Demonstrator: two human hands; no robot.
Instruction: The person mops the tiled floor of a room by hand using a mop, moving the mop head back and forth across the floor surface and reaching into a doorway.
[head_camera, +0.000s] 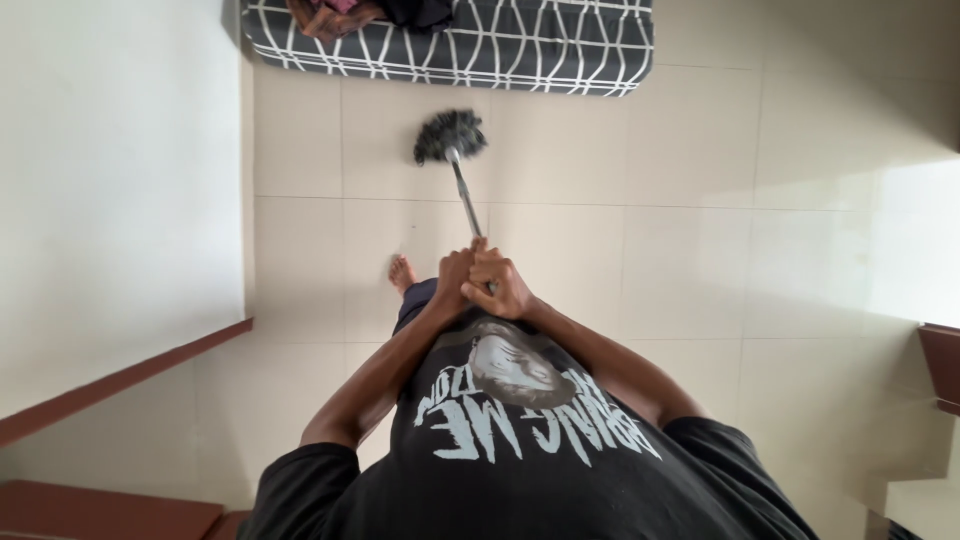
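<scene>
Both hands, left hand (455, 278) and right hand (500, 285), clench mop handle (466, 200); patterned mattress (500, 45) beyond.

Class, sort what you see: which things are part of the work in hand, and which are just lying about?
In use: mop, gripped by left hand and right hand; tiled floor.

Lying about: patterned mattress, clothes on it, brown skirting.
</scene>
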